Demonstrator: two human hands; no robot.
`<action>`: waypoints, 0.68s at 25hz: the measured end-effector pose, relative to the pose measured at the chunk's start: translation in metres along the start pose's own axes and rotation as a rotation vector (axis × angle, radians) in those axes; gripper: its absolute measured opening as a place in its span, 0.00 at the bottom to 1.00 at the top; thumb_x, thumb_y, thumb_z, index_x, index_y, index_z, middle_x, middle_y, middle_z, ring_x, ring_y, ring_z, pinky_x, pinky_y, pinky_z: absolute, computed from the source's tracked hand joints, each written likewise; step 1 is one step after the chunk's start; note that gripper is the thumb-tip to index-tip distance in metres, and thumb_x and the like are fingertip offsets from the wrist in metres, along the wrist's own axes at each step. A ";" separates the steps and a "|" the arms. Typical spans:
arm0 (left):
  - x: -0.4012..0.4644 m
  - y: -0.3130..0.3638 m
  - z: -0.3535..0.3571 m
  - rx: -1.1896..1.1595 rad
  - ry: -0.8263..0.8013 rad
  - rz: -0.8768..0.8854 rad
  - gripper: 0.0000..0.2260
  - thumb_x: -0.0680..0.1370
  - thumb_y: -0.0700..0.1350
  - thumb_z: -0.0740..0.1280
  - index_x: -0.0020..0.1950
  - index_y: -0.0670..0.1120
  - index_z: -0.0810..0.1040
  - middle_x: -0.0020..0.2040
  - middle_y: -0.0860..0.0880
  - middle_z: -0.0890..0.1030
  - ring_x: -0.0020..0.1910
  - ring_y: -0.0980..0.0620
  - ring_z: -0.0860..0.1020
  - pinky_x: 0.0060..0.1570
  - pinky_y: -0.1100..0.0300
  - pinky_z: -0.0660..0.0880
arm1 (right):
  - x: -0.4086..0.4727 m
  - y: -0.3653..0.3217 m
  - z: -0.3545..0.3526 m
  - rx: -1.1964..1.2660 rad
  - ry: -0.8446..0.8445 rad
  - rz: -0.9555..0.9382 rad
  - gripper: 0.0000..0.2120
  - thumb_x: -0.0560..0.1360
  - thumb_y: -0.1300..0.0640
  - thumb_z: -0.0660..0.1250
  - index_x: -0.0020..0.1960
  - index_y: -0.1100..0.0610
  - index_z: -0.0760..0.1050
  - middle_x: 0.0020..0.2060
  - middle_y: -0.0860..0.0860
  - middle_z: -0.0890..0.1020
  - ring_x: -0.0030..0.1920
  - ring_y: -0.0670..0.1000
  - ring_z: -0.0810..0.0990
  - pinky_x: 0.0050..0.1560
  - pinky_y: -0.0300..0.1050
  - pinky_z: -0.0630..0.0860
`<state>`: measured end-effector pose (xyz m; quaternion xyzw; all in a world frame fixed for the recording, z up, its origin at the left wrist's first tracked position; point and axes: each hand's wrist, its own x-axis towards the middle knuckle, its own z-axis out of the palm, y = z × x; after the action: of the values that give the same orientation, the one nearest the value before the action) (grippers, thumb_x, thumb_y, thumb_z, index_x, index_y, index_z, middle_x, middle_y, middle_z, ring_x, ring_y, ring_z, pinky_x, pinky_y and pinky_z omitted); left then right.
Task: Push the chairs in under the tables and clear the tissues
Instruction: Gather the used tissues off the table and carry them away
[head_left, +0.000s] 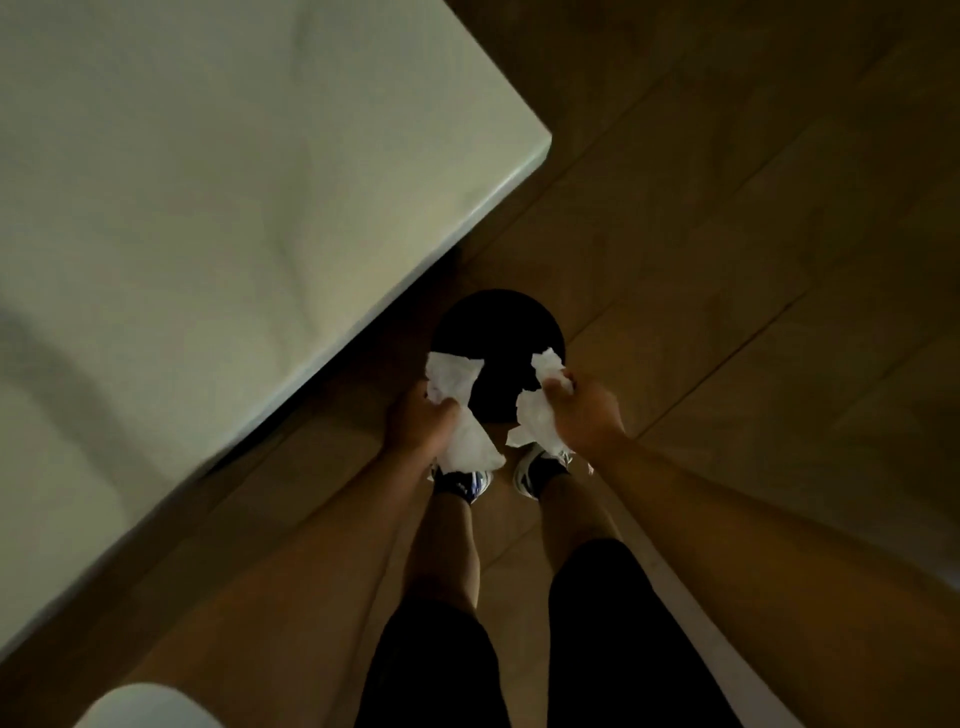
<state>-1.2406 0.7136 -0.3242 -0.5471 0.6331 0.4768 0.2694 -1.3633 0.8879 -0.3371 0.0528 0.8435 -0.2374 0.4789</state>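
At the bottom of the frame are my black shorts (597, 649) and bare legs, with a white sleeve (140, 706) at the lower left corner. Both forearms extend up toward the frame centre. Below the hands, my shoes (535, 470) stand on the wooden floor (727, 260). My left hand (418, 421) has its fingers curled round a crumpled white tissue (457, 410); the tissue protrudes above the fist and hangs below it. My right hand (584, 410) grips a second tissue (537, 410) in the same manner, with paper showing above and below the fingers. Both hands are held side by side, slightly apart, at the near rim of a round black bin (496, 322) just past my shoes; the upper ends of both tissues overlap the dark opening. The bin's contents cannot be made out. A pale tabletop (208, 208) fills the upper left of the frame, its edge running diagonally just left of the bin.
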 end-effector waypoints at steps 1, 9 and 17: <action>0.016 -0.002 0.006 -0.003 0.003 0.007 0.18 0.80 0.45 0.68 0.68 0.41 0.75 0.62 0.42 0.80 0.58 0.42 0.79 0.53 0.52 0.77 | 0.016 0.003 0.008 -0.003 -0.013 0.003 0.13 0.82 0.50 0.60 0.60 0.57 0.75 0.48 0.55 0.82 0.48 0.56 0.81 0.39 0.45 0.74; 0.103 -0.008 0.055 0.007 -0.031 0.057 0.06 0.80 0.42 0.67 0.47 0.40 0.77 0.41 0.46 0.77 0.45 0.45 0.76 0.41 0.58 0.70 | 0.101 0.009 0.052 -0.084 -0.135 0.041 0.15 0.80 0.56 0.59 0.65 0.57 0.70 0.53 0.61 0.81 0.49 0.63 0.83 0.48 0.57 0.82; 0.137 -0.013 0.071 0.072 -0.013 0.062 0.09 0.84 0.42 0.60 0.50 0.38 0.76 0.50 0.36 0.78 0.51 0.38 0.78 0.46 0.55 0.68 | 0.140 0.021 0.056 -0.191 -0.162 -0.049 0.16 0.84 0.56 0.55 0.63 0.63 0.74 0.55 0.60 0.79 0.57 0.60 0.77 0.53 0.46 0.71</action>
<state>-1.2760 0.7186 -0.4748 -0.5141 0.6648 0.4654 0.2780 -1.3880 0.8619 -0.4852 -0.0329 0.8218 -0.1708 0.5426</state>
